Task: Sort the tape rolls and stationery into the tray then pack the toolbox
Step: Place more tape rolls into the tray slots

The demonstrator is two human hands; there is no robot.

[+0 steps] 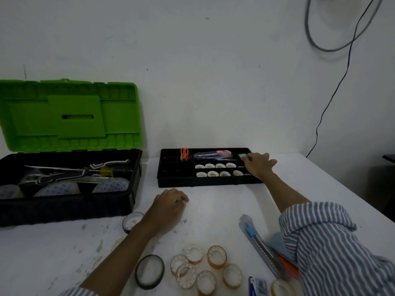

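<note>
Head view: one wide-angle frame looking down on a white counter (213, 210) against a white wall.
Right hand (257, 165): reaches to the tray's far right corner, at about 1 o'clock in the frame; its grip is pinched on a small green item (242, 156), thumb and forefinger closed on its right edge, the other fingers spread out to the right.
Small green item: sits at 9 o'clock of the right hand, over the tray's top right compartment; whether it rests on the tray floor cannot be told.
Left hand (170, 205): lies palm down on the counter near the centre, fingers curled loosely together, holding nothing.
Tray (175, 178): black, at 12 o'clock of the left hand; eight small tape rolls (215, 169) in two rows, pens (213, 154) behind them, orange rubber bands (185, 154) at 11 o'clock of the rolls.
Toolbox (66, 189): at 9 o'clock, green lid (70, 116) raised, a yellow-handled screwdriver (111, 171) and other tools inside.
Loose clear tape rolls (205, 268): clustered at 6 o'clock, well apart from both hands.
Black tape rolls (149, 271): one at 7 o'clock, another just beside the left wrist.
Utility knife (259, 244): at 5 o'clock, beside the striped right sleeve (333, 248).
</note>
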